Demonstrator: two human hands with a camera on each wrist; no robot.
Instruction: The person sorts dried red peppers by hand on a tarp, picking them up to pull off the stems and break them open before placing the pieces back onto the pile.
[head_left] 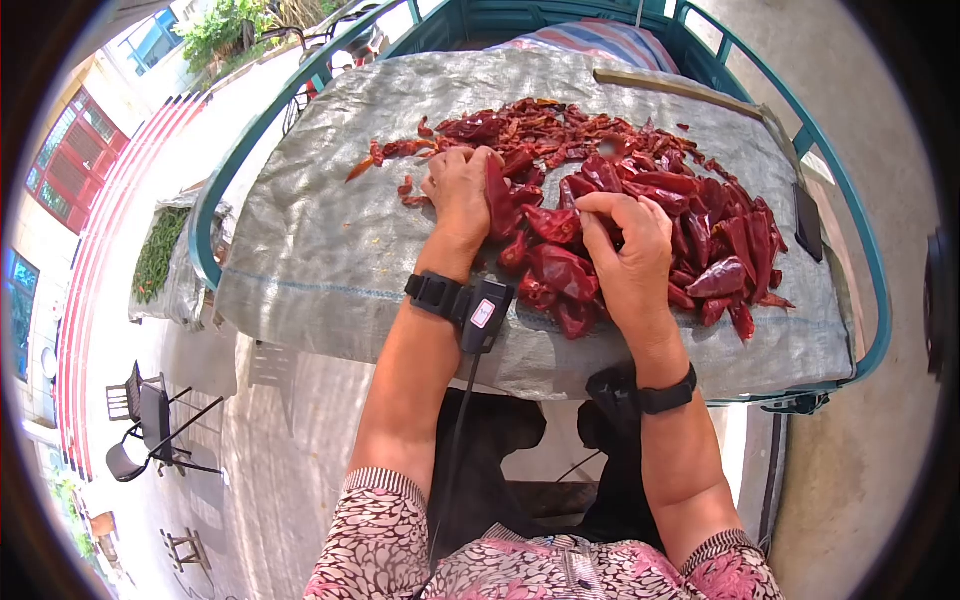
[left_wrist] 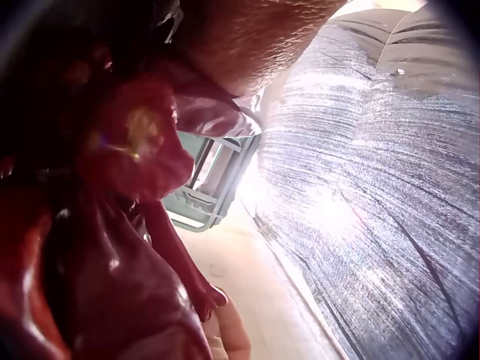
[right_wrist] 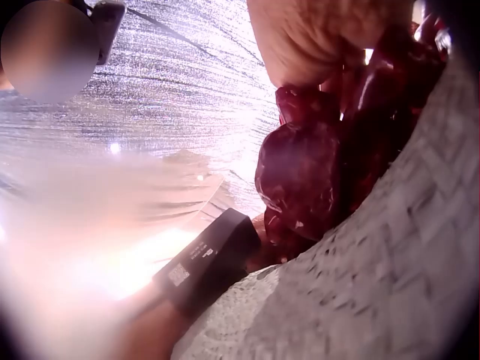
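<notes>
Wrinkled, glossy dried red peppers (head_left: 565, 270) lie heaped on a grey woven sheet (head_left: 320, 225). At the heap's left side, my left hand (head_left: 462, 195) grips a long red pepper (head_left: 497, 195) standing along its thumb side. In the left wrist view, dark red peppers (left_wrist: 127, 285) crowd close below that hand. My right hand (head_left: 635, 245) is over the middle of the heap, thumb and forefinger brought together at the end of a red pepper (head_left: 553, 224). Its other fingers curl inward. Several peppers (right_wrist: 300, 176) hang close under it in the right wrist view.
Smaller, shrivelled pepper pieces (head_left: 570, 135) spread behind the heap. A wooden strip (head_left: 675, 90) lies at the back, and a dark phone (head_left: 808, 222) at the right. Green cart rails (head_left: 860, 250) border the sheet. A folding chair (head_left: 155, 425) and a sack of green produce (head_left: 165, 250) stand left.
</notes>
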